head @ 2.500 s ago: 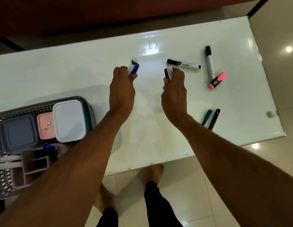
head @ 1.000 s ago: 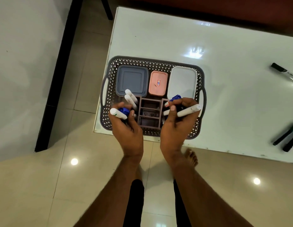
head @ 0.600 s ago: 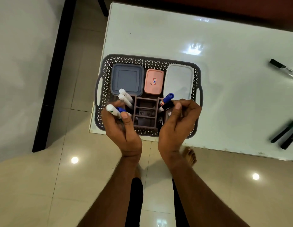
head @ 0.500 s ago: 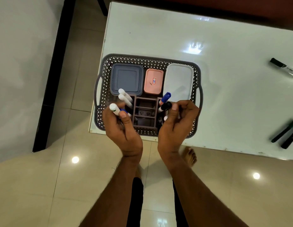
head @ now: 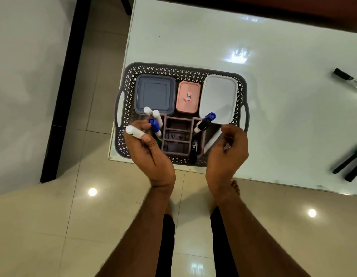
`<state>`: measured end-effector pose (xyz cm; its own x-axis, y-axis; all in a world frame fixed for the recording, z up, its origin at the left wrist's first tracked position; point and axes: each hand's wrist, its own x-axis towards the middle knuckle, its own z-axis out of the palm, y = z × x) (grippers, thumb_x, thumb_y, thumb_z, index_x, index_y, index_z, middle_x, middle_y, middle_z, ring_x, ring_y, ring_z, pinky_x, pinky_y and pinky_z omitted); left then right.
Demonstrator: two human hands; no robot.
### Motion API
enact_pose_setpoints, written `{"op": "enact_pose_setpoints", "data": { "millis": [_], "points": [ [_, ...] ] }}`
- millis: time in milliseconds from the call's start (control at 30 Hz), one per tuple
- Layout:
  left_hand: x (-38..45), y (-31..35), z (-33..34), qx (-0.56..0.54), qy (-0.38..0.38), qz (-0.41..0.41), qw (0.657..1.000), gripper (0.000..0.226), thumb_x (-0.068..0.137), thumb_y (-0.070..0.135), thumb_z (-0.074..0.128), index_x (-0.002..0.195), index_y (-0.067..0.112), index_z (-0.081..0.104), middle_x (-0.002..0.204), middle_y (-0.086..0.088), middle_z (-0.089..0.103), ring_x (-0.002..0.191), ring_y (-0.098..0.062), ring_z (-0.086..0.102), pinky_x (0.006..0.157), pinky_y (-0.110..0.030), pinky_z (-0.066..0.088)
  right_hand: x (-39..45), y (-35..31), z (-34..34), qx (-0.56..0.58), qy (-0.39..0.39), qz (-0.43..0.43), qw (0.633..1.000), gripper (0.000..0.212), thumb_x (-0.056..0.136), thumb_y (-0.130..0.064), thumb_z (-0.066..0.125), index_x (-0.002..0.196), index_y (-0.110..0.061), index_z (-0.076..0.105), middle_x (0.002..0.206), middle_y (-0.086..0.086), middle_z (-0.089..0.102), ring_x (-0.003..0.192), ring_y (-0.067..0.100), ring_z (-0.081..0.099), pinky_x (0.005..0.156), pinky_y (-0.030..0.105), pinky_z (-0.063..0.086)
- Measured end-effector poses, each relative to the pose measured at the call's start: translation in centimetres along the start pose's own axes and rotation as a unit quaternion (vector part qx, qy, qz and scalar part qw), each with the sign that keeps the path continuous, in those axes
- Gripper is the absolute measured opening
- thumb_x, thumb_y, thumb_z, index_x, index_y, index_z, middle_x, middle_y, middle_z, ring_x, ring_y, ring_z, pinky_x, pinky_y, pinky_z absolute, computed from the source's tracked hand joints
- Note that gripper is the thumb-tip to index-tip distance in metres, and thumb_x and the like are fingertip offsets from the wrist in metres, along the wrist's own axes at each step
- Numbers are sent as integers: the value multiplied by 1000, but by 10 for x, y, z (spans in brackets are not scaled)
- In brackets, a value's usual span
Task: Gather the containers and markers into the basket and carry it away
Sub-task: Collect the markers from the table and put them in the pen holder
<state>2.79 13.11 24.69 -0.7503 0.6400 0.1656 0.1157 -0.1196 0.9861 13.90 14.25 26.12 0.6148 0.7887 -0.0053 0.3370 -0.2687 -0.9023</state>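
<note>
Three lidded containers – grey-blue square, small pink, white rectangular – sit along the 12 o'clock side of the dark perforated plastic basket, which rests at the 9 o'clock end of the glossy white table.

Step in hand, I'd say: dropping markers into the brown divided pen organiser at the basket's 6 o'clock side. L hand pinches a white-bodied marker betw. thumb & fingers, blue-capped marker just beside them. R hand is loosely curled w/ fingers apart, holding nothing I can make out; a white marker leans in the slot by it, a blue-capped one stands at 12 o'clock of it.

Next probably calls for slotting L's marker, then fetching strays at 3 o'clock: black-capped white marker & two dark pens.

Vs half a sec ago: R hand has let go of the markers it pinched & opened; L's marker is now tilted out toward 9 o'clock. Basket unmoved.
</note>
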Motion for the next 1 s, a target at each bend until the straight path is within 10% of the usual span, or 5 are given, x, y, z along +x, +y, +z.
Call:
{"op": "enact_pose_setpoints", "data": {
  "millis": [567,833,1000],
  "points": [
    [-5,6,2,-32,-30,-47,998,41,95,-13,48,132,3,39,126,-9,52,124,-10,56,111,-32,46,33,5,10,-305,-193,66,930,59,84,-21,78,130,-4,47,120,15,67,110,35,67,92,44,55],
    [-4,7,4,-25,-27,-57,998,42,95,-13,50,130,8,42,128,-16,49,123,-16,56,108,-31,47,27,-19,-28,-322,-193,30,927,22,87,-22,65,106,-12,71,88,6,74,73,22,65,72,28,53],
    [-5,8,4,-22,-35,-63,997,43,96,-13,51,131,10,42,129,-17,49,125,-19,56,110,-33,46,24,-42,-41,-324,-148,-96,930,18,82,-27,52,75,-16,64,61,-3,54,52,13,40,57,22,26]
  ]
}}
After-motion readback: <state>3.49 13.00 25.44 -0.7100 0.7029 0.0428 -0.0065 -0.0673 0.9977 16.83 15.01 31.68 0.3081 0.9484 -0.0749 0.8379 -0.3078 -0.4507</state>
